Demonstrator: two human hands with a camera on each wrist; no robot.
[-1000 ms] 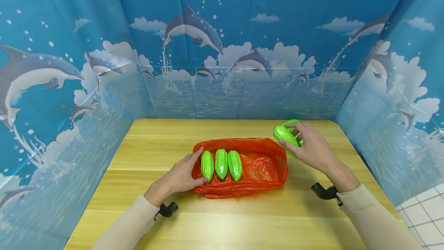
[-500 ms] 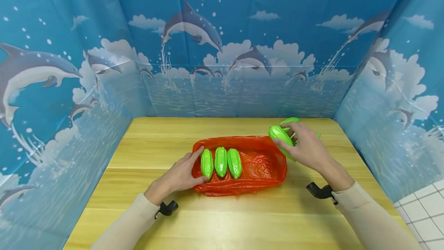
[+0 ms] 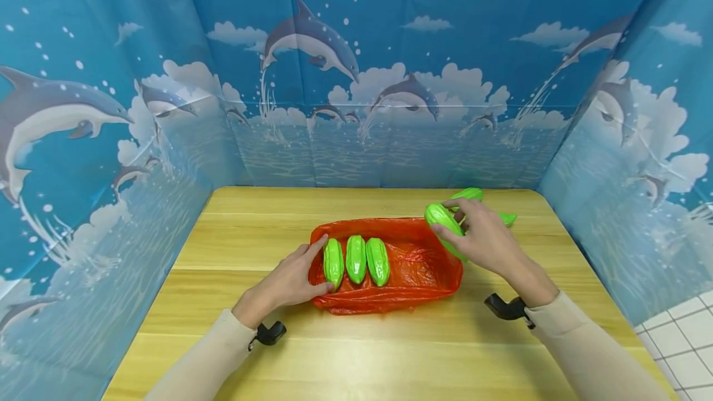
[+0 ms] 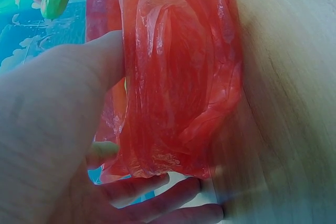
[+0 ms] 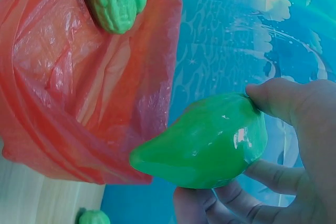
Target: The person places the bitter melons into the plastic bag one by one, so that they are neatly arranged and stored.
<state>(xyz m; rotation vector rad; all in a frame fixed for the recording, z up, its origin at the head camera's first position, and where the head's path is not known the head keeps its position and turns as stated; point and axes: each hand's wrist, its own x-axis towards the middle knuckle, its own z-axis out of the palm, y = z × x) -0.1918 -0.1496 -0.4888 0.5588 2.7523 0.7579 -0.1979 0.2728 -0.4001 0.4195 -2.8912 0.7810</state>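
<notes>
A red plastic bag (image 3: 423, 289) lies spread wide on the table, with three glossy, ridged green melons, like bitter melons (image 3: 356, 258), side by side in its left part. My left hand (image 3: 289, 277) holds the bag's left end; its thumb hooks over the rim, other fingers lie outside, as the left wrist view shows. Above the bag's right end, my right hand (image 3: 487, 237) grips another green melon (image 5: 210, 140) between thumb and fingers. This melon tapers to a point and hangs tilted. Behind that hand lie more green melons (image 3: 466, 194), partly hidden.
A light wooden table (image 3: 234, 234) bears everything. Blue curtains with dolphins (image 3: 312, 42) stand along its back and sides. White floor tiles (image 3: 685, 339) show at the lower right. A black wrist mount (image 3: 270, 334) sits at each cuff.
My right hand has moved left with the green melon, toward the bag's right end, uncovering more of the melons behind it. My left hand and the bag stay in place.
</notes>
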